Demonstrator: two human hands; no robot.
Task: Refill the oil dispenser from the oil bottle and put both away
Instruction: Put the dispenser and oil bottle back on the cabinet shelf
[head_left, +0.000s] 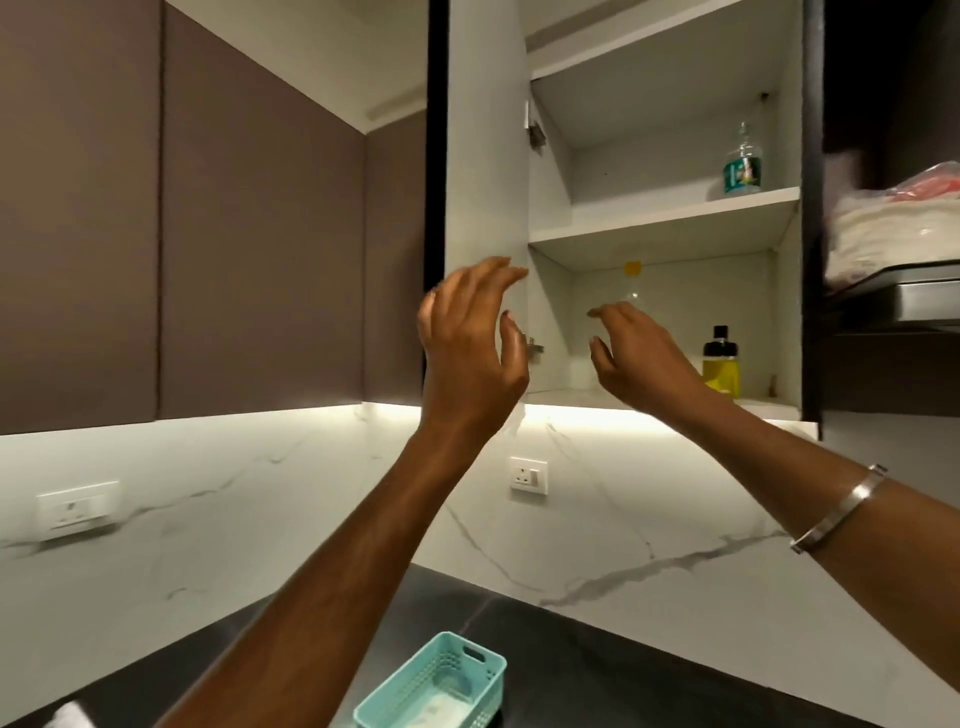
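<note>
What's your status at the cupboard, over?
Left hand and right hand open, empty. Oil dispenser on bottom shelf, right side. Nothing blocking.

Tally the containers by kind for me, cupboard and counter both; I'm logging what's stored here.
Clear bottle with green label, middle shelf: 1
Oil dispenser, yellow oil and black cap, bottom shelf: 1
Clear bottle with yellow cap, bottom shelf, mostly behind the right hand: 1
Teal basket, counter: 1
Total: 4

Warm strip light under the cabinets washes the marble backsplash bright; worktop dark. Wide-angle bend at edges, motion blur top right, overall soft focus
</note>
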